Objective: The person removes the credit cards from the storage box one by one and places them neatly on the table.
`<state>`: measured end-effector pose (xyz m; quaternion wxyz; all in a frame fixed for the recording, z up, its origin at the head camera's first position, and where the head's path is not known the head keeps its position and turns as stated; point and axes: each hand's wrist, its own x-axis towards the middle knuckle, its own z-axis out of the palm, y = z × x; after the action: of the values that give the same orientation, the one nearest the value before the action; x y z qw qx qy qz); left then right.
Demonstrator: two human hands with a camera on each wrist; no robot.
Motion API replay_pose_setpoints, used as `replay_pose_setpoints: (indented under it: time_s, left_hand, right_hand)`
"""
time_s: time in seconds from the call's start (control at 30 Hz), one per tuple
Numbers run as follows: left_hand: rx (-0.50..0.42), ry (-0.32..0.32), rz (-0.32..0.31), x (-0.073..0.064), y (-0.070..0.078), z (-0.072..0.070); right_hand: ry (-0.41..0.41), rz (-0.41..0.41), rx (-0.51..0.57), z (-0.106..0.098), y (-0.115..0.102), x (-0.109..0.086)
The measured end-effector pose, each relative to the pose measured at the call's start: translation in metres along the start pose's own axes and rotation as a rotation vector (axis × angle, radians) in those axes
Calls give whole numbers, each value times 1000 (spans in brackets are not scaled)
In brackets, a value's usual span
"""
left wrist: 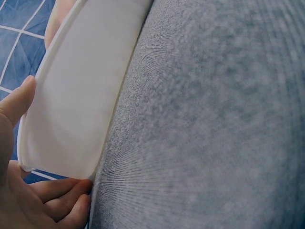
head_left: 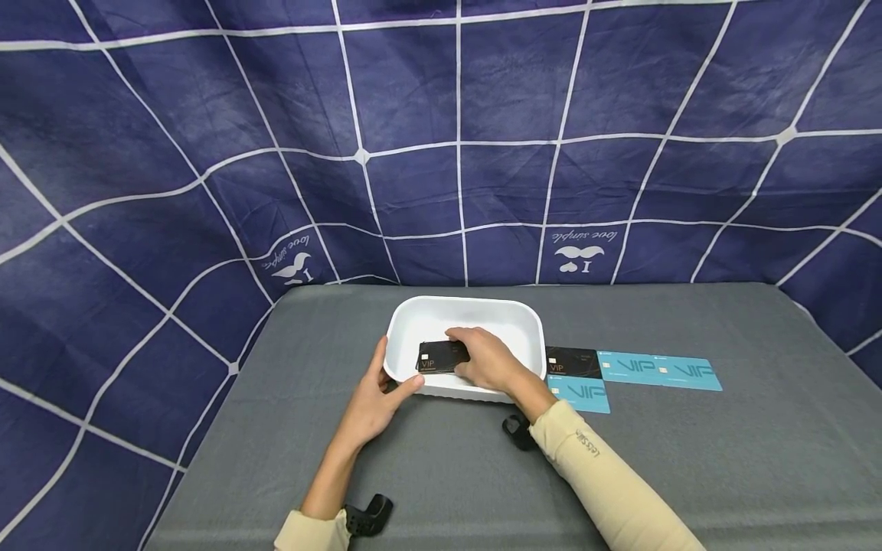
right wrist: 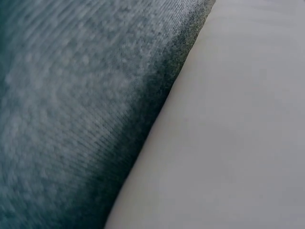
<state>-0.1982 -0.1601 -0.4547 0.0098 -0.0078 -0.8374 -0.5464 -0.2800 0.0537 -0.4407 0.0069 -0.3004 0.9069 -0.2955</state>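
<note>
A white tray [head_left: 468,306] stands on the grey table, with a black VIP card [head_left: 436,358] inside its left part. My right hand [head_left: 491,361] reaches over the front rim and pinches that card at its right end, thumb below and fingers above. At the tray's front left corner, my left hand [head_left: 370,402] grips the wall, its thumb on the front side and its fingers along the left. The left wrist view shows that thumb by the rim and curled fingers beside the white wall [left wrist: 81,95]. Only tray wall [right wrist: 228,129] and cloth appear in the right wrist view.
Right of the tray lie another black VIP card [head_left: 573,363], a blue VIP card [head_left: 586,393] below it, and two blue VIP cards [head_left: 630,368] in a row. A grey cloth [head_left: 689,459] covers the table. Blue gridded fabric [head_left: 510,184] hangs behind and at the left.
</note>
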Motion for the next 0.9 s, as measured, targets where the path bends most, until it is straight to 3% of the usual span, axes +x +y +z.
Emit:
replay_pose_setpoints:
  time_s: [0.4,0.9]
  left_hand:
    - [-11,-2,8,0,-1,0]
    - [-29,-10,39,-1,-1,0]
  right_hand:
    - [100,-49,133,-4,-1,-3]
    - [188,-56,200,-6,-1,-5]
